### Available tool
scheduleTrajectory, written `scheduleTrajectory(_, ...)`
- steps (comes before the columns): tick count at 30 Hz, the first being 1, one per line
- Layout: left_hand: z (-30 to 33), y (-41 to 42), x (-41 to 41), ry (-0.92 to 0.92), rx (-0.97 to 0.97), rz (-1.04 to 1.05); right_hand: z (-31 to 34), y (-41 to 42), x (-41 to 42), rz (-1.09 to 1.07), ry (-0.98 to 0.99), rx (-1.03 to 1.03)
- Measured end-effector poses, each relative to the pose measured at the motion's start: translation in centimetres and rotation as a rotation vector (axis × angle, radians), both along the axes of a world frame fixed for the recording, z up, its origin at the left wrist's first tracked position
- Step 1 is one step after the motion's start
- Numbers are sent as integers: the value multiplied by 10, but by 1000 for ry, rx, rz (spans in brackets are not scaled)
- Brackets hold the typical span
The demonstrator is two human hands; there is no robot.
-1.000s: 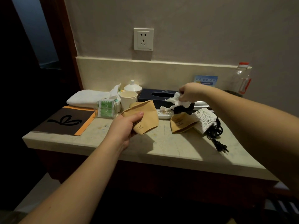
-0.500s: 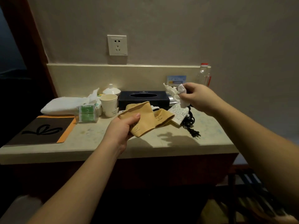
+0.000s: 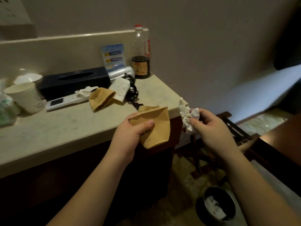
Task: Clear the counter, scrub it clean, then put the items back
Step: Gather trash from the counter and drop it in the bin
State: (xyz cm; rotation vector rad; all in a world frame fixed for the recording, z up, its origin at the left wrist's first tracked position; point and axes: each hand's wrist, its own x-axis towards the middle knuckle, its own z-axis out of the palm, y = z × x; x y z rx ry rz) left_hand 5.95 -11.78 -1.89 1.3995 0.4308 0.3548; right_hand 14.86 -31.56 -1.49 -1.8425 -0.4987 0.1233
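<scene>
Brown paper cup (image 3: 156,128) in left hand's (image 3: 128,137) grip; right hand (image 3: 210,128) pinches crumpled tissue (image 3: 187,116).

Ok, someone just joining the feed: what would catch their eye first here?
Both hands, held off the counter's right end: the left hand grips a flattened brown paper cup, and the right hand pinches a crumpled white tissue. Below them on the floor stands a dark waste bin with white paper inside. On the counter a second crushed brown cup lies by a black tissue box.
</scene>
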Motion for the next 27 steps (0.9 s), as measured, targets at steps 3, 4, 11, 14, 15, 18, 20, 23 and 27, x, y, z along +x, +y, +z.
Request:
scheduleTrajectory(3, -20, -41, 30, 45, -3, -75, -24, -43, 16, -67, 53, -53)
scheduleTrajectory(4, -28, -54, 41, 65, -10, -86, -33, -59, 23, -90, 76, -63)
scheduleTrajectory(11, -103, -145, 126, 294, -35, -155, -104, -164, 76, -266, 212, -217)
scheduleTrajectory(14, -146, -180, 159, 414, -62, -169, -148, -206, 99, -290, 294, -299)
scheduleTrajectory(15, -161, -192, 169, 458, -76, -175, -163, -219, 105, -298, 330, -318)
scheduleTrajectory(18, -204, -226, 192, 574, -100, -208, -213, -257, 121, -317, 429, -360)
scheduleTrajectory(20, -234, -249, 202, 659, -94, -231, -248, -280, 128, -320, 509, -380)
scheduleTrajectory(23, -288, -277, 215, 794, -66, -257, -304, -309, 135, -356, 641, -416)
scheduleTrajectory(27, -357, -304, 231, 960, -15, -288, -368, -331, 144, -374, 795, -461)
